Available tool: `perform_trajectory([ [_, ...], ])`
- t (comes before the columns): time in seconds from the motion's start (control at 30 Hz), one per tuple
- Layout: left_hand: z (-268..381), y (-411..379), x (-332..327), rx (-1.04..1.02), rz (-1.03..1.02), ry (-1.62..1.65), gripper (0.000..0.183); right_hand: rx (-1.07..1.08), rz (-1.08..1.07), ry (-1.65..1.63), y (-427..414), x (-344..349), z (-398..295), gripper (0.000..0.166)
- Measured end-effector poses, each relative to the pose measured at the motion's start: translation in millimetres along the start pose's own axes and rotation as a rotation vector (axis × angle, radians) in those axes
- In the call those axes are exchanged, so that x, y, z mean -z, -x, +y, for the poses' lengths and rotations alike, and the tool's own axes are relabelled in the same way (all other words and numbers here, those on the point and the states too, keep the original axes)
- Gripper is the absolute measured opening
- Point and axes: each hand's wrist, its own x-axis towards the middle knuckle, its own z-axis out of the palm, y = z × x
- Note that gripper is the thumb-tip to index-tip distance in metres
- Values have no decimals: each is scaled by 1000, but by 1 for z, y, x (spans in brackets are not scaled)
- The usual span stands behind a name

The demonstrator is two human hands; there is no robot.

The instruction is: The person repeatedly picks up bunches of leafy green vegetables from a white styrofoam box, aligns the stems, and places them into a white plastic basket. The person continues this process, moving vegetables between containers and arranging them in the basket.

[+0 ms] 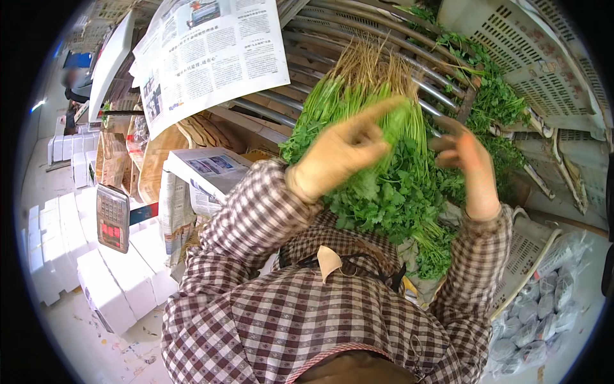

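A large heap of cilantro (388,192) lies before me on metal bars, with its pale brown roots (374,62) pointing away and its leaves towards my checked apron (316,312). My left hand (340,153), blurred and apparently gloved, is over the stems; a blurred green streak lies by its fingers, and whether it grips stems cannot be told. At the right edge of the heap my right hand (463,153) is raised with its fingers apart, and nothing shows between them. A smaller bunch of cilantro (431,245) hangs near my lap.
Sheets of newspaper (216,57) lie at the upper left. White foam boxes (120,278) and a digital scale display (113,218) are on the left. Plastic crates (532,62) with loose cilantro (494,91) beside them stand at the right, above a clear bag of round items (537,307). A person (79,86) is far off.
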Motion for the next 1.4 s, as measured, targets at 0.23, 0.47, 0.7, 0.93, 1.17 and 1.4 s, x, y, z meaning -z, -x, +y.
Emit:
perform_trajectory([
  [0.23, -32, 6, -24, -16, -113, -150, 68, -90, -159, -300, -25, -6, 16, 50],
  [0.47, -60, -33, -2, 24, 174, -977, 72, 167, -330, -847, 39, 1, -23, 31],
  [0.7, -75, -51, 2, 247, 116, -1156, 83, -55, 266, -395, 13, 59, -41, 33],
  [0.93, -52, -46, 5, 411, -43, -1000, 81, -127, 173, 526, -103, 16, 73, 44],
  [1.17, -67, -32, -17, 397, 32, -940, 86, -168, 118, 606, -103, -30, 59, 62],
  [1.4, -68, -35, -37, 302, -3, -901, 87, -233, 52, 407, -98, -22, 88, 85],
])
